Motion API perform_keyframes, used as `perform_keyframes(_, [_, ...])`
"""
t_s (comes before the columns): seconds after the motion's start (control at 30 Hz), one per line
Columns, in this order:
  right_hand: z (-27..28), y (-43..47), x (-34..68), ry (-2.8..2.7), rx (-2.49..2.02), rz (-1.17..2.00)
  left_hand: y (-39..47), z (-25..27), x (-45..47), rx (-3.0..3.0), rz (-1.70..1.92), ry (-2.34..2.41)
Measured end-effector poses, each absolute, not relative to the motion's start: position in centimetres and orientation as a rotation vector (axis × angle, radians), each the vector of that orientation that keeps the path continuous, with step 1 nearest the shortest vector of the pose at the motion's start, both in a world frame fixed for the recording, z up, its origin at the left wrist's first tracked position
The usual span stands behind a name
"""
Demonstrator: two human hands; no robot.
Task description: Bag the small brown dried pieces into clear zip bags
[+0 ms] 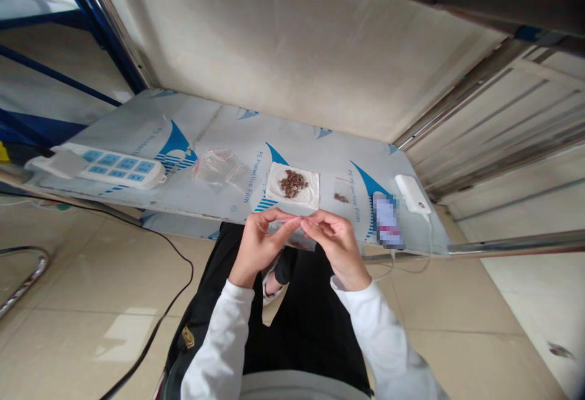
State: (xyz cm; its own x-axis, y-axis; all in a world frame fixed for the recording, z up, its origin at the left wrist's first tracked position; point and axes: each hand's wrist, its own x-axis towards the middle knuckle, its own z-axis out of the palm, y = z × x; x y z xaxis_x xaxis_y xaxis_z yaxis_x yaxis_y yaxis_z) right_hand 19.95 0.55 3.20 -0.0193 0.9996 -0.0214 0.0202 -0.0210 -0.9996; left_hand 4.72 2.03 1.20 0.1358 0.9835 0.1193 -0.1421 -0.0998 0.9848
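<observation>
Between my two hands, just off the table's front edge, hangs a small clear zip bag (301, 241) with dark contents at its bottom. My left hand (265, 241) pinches its top edge from the left. From the right, my right hand (333, 241) pinches the same edge, the thumbs nearly touching. Beyond them lies a white cloth or paper (313, 196) bearing a heap of small brown metallic pieces (293, 185), too small to name. To its right rests another zip bag (342, 190) with a few such pieces inside. Several empty clear bags (219, 168) lie to the left.
A white power strip (119, 168) sits at the left of the film-covered table (214, 205). On the right are a phone (387, 220) and a white power bank (412, 194) with a cable. A black cord (176, 302) runs across the floor at left.
</observation>
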Motion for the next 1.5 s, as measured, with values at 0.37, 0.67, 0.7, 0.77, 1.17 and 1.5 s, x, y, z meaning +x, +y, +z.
perform_keyframes(0.37, [2.3,-0.5,22.6,-1.209,-1.332,1.223,2.3,0.6,5.3,1.526,1.038,1.057])
perform_keyframes(0.67, [-1.0,9.5,32.2,-1.168,-1.819,0.601,3.4,-0.2,3.3,1.399,1.115,1.293])
perform_keyframes(0.7, [-1.5,10.9,33.4,-1.160,-1.879,0.540,3.5,-0.2,3.0,1.387,1.130,1.312])
perform_keyframes(0.77, [-2.4,12.8,35.1,-1.144,-1.973,0.410,3.5,-0.2,2.5,1.369,1.151,1.341])
perform_keyframes(1.17, [-3.6,12.8,16.2,-1.993,-1.408,0.192,4.0,-0.3,0.8,1.121,1.374,1.344])
perform_keyframes(1.5, [-5.9,16.1,6.3,-2.308,-1.692,0.251,3.7,-1.1,-3.8,0.858,1.600,1.493])
